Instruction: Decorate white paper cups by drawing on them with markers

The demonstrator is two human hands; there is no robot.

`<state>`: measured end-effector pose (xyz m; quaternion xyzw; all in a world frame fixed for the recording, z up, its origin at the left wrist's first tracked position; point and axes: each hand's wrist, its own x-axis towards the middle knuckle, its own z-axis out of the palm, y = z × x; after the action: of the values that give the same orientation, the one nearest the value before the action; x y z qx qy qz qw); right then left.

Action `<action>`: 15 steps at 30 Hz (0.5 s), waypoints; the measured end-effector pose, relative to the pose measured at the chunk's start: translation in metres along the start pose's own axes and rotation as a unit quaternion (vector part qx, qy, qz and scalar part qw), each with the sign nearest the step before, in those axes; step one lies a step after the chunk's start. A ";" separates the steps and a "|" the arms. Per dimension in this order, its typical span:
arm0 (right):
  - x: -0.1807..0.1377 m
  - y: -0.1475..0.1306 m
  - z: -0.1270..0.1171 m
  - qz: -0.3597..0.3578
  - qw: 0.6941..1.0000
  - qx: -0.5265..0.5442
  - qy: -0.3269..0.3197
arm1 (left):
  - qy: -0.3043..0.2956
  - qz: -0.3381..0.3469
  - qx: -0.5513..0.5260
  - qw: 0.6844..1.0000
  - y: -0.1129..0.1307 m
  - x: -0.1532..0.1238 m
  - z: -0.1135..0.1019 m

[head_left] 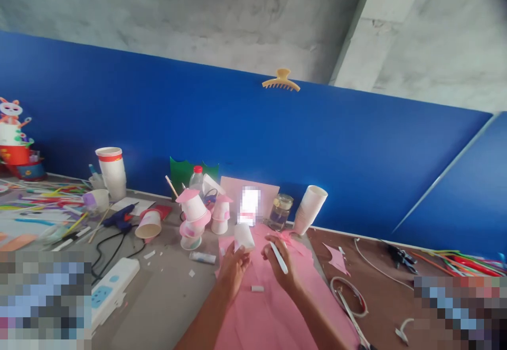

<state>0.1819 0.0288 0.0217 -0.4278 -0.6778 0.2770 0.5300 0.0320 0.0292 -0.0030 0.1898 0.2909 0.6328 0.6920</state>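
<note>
A white paper cup is gripped in my left hand, tilted over a sheet of pink paper. My right hand is closed around a white pen-like stick, which slants across its back; I cannot tell its exact kind. A small white cap-like cylinder lies on the pink paper between my forearms. Just left of the paper rests a glue stick. Behind it stand cup figures trimmed in pink, a larger one and a smaller one.
A stack of paper cups leans beside a glass jar. Scissors and a tape ring lie to the right. On the left are a power strip, a glue gun and a cup. A blue partition bounds the back.
</note>
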 end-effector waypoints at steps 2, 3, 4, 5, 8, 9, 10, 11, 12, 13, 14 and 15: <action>-0.016 0.005 -0.009 -0.030 0.998 -0.052 -0.022 | 0.006 0.003 0.003 1.000 -0.001 0.001 0.000; -0.026 0.008 -0.012 -0.045 0.995 -0.079 -0.043 | 0.010 0.005 0.005 1.000 -0.002 0.001 0.000; -0.034 0.012 -0.014 -0.062 0.992 -0.101 -0.052 | 0.011 0.008 0.006 1.000 -0.003 0.001 0.000; -0.042 0.016 -0.014 -0.083 0.988 -0.121 -0.050 | 0.011 0.011 0.005 1.000 -0.003 0.000 0.000; -0.056 0.023 -0.012 -0.127 0.978 -0.152 -0.064 | -0.001 0.013 0.003 1.000 -0.003 -0.001 0.000; -0.056 0.023 -0.011 -0.137 0.976 -0.156 -0.064 | -0.004 0.013 0.001 1.000 -0.003 -0.002 0.000; -0.055 0.023 -0.010 -0.144 0.976 -0.161 -0.042 | -0.002 0.011 -0.002 1.000 -0.002 -0.002 -0.001; -0.054 0.022 -0.009 -0.150 0.975 -0.163 -0.022 | 0.000 0.007 -0.006 1.000 -0.002 -0.001 -0.001; -0.052 0.022 -0.008 -0.151 0.975 -0.163 -0.001 | 0.004 0.002 -0.009 1.000 -0.001 -0.001 -0.002; -0.050 0.021 -0.007 -0.150 0.976 -0.158 0.012 | 0.007 -0.002 -0.013 1.000 0.000 0.000 -0.002; -0.050 0.022 -0.007 -0.147 0.978 -0.147 0.014 | 0.011 -0.006 -0.015 1.000 0.000 0.000 -0.003; -0.050 0.022 -0.006 -0.141 0.981 -0.131 0.005 | 0.018 -0.009 -0.016 1.000 0.001 0.001 -0.003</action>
<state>0.1981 -0.0049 -0.0193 -0.3950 -0.7588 0.1061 0.5069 0.0292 0.0296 -0.0048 0.1644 0.2953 0.6341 0.6954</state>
